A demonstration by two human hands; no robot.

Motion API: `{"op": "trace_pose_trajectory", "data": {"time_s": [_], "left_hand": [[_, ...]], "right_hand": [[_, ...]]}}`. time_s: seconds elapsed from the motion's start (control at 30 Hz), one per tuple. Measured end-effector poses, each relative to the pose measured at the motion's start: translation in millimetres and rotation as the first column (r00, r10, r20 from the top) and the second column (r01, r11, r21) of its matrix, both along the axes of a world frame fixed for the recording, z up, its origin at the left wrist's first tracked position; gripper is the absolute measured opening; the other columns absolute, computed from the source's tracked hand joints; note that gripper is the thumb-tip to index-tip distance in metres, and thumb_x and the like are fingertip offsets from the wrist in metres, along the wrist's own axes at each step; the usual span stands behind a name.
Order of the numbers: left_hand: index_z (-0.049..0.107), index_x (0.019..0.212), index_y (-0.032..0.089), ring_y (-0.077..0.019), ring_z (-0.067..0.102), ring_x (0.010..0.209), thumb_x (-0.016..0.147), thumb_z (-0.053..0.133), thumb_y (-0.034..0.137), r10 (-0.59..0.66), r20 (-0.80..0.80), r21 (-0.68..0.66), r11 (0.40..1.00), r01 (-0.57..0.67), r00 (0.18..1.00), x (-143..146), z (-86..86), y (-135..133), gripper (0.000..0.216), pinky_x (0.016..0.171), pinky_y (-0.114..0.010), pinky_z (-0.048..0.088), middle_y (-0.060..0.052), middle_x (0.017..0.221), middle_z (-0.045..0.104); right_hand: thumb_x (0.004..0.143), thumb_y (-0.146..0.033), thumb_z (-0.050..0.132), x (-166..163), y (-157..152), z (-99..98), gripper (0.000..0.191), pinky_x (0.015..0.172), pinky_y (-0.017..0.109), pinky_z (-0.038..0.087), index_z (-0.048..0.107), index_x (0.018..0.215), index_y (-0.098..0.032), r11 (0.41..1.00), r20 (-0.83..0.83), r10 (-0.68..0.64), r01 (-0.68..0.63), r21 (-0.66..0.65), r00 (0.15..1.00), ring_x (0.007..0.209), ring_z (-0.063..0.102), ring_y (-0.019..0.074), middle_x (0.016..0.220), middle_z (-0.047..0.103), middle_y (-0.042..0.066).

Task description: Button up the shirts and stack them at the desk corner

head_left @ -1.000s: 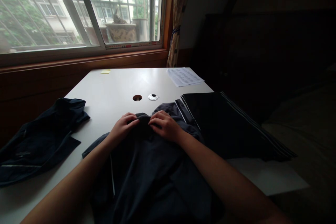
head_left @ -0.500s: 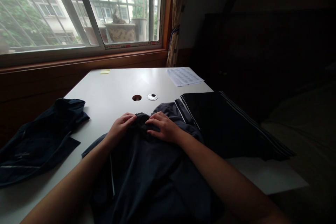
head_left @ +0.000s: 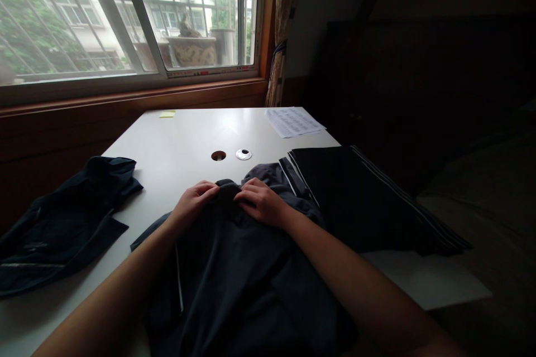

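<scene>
pinching a dark garment (head_left: 247, 273) at its upper edge, the left hand (head_left: 193, 201) and right hand (head_left: 264, 202) sit close together. the garment lies on the white table (head_left: 188, 134) beside folded clothes (head_left: 360, 195).

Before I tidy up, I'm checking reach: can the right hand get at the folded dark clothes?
Probably yes: nothing tall stands between the right hand and the folded dark clothes, though it appears to grip the crumpled garment and might need to let go first.
</scene>
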State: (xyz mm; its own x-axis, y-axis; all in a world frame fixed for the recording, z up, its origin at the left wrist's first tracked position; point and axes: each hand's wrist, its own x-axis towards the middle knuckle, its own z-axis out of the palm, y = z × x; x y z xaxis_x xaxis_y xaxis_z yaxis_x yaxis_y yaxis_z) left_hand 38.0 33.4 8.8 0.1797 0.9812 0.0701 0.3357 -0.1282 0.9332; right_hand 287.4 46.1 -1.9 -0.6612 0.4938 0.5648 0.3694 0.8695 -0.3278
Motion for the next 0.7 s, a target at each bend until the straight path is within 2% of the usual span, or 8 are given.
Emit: {"op": "trace_pose_trajectory", "data": {"time_s": [0.3, 0.47, 0.7], "left_hand": [[0.075, 0.087, 0.02, -0.0261, 0.063, 0.095, 0.081, 0.067, 0.056, -0.02, -0.099, 0.036, 0.999, 0.023, 0.995, 3.5, 5.5, -0.9, 0.037, 0.086, -0.035, 0.048, -0.006, 0.096, 0.068], [0.075, 0.086, 0.02, -0.0247, 0.064, 0.092, 0.08, 0.068, 0.056, 0.02, -0.051, 0.016, 1.0, -0.019, 0.998, 1.1, 2.8, -0.2, 0.038, 0.084, -0.033, 0.048, -0.006, 0.095, 0.07], [0.074, 0.089, 0.017, -0.0236, 0.065, 0.088, 0.078, 0.07, 0.056, 0.059, 0.1, -0.11, 0.993, -0.048, 0.993, 2.6, 7.0, -5.0, 0.041, 0.08, -0.033, 0.049, -0.006, 0.092, 0.072]], "right_hand": [[0.091, -0.016, 0.06, -0.5, -3.5, 3.4, 0.015, 0.094, 0.042, 0.05, 0.067, 0.103, -0.023, 1.0, -0.036, 0.019, -0.02, -0.018, 0.999, 0.101, 0.056, 0.0244, 0.095, 0.068, 0.007], [0.09, -0.016, 0.061, -1.3, -4.3, 4.2, 0.014, 0.094, 0.042, 0.049, 0.067, 0.101, -0.023, 0.999, -0.057, 0.018, -0.02, -0.031, 0.998, 0.101, 0.056, 0.0245, 0.094, 0.068, 0.006], [0.09, -0.018, 0.061, -1.1, -4.6, 5.7, 0.009, 0.095, 0.041, 0.049, 0.065, 0.096, -0.022, 0.999, -0.066, 0.017, -0.02, -0.039, 0.998, 0.1, 0.057, 0.0234, 0.093, 0.068, 0.006]]}}
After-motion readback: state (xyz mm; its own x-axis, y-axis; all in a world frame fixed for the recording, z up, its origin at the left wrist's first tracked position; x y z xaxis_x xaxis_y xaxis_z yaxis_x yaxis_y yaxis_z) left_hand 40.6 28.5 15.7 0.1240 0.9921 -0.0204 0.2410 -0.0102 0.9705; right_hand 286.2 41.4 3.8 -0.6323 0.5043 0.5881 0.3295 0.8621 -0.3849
